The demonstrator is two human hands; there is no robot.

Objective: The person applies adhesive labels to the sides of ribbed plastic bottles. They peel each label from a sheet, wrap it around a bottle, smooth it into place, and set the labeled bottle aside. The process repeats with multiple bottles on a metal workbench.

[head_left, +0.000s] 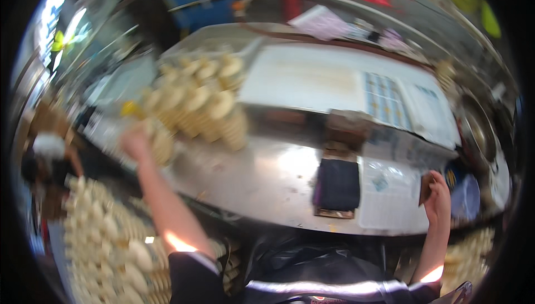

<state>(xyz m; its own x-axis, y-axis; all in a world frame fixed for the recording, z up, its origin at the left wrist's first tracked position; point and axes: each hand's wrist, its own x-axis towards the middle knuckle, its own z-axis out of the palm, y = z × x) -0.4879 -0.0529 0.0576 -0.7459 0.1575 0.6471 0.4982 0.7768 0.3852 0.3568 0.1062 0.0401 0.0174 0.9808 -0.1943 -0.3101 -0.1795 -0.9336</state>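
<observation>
Head view: hands well apart. The left hand (136, 143), left of frame, is blurred beside the cream stacks (198, 100); whether anything is gripped there cannot be told. By the right hand (438, 198), lower right, a brown piece (426, 188) is pinched near the right edge of the white tray (384, 201). The stacks are set on the metal table (256, 178), left of centre; more cream pieces (106, 237) are piled lower left.

Main risk judged to be at the stacks: they are crowded together, so a neighbour could be toppled by a fast or off-line grab. Pieces could then be lost over the table's front edge, near the left forearm. The brown piece could be dropped if the pinch is loosened while attention is given to the left. The purple bowl (466, 199), just beside, could be bumped by an outward swing of the right wrist.
</observation>
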